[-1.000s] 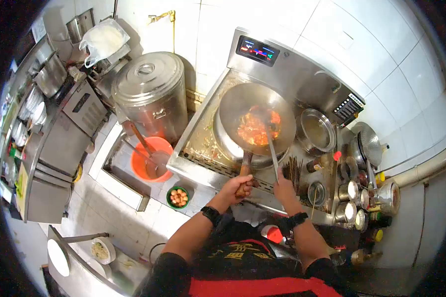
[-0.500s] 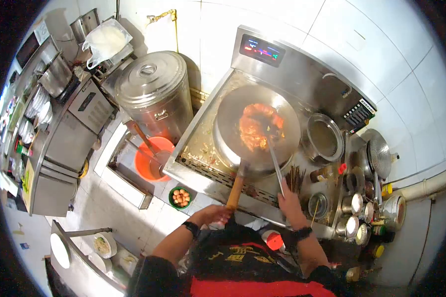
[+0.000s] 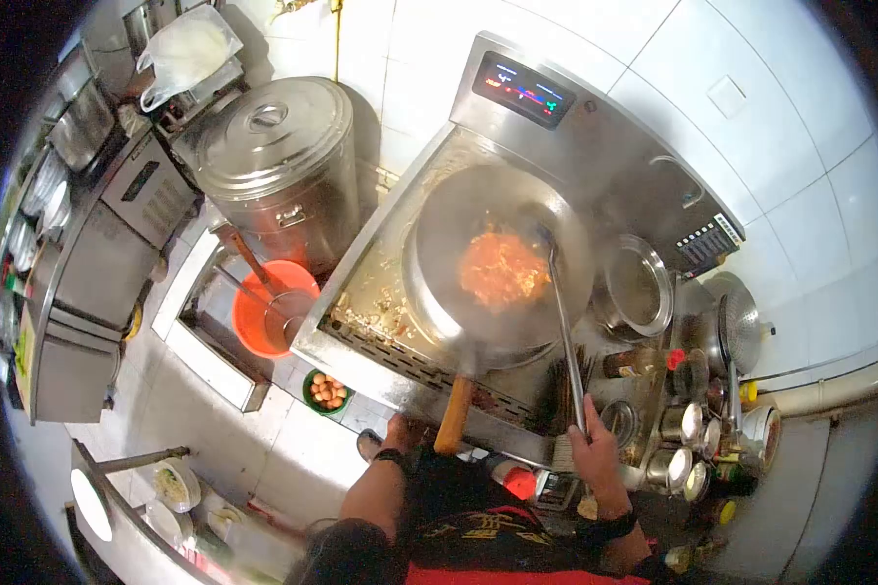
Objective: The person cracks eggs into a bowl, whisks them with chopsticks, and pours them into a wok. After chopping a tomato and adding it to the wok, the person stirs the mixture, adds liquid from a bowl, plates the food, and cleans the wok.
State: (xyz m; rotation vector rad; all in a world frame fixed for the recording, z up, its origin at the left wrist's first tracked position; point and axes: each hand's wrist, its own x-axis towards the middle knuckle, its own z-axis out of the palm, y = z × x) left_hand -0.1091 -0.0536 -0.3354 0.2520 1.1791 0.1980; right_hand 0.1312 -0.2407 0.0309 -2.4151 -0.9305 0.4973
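My right hand (image 3: 595, 458) is closed around the long metal handle of a wok ladle (image 3: 568, 356). The ladle's head rests at the right inner side of a wok (image 3: 439, 219), blurred by steam. A reddish-orange saucy food with yellowish bits (image 3: 502, 268) lies in the middle of the wok. The wok's wooden handle (image 3: 455, 417) points toward me with no hand on it. My left hand (image 3: 400, 432) is low, left of that handle, near the stove's front edge; its fingers are mostly hidden.
Right of the wok sits a round metal pot (image 3: 636, 288), with several seasoning containers (image 3: 681, 421) nearer me. To the left stand a lidded steel stockpot (image 3: 273, 146), an orange bucket (image 3: 263, 327) and a green basket of eggs (image 3: 327, 392). A lit control panel (image 3: 525, 90) faces the stove.
My left hand has let go of the wok handle and moved left and down. The ladle has shifted to the wok's right side. The food looks more gathered, with more steam.
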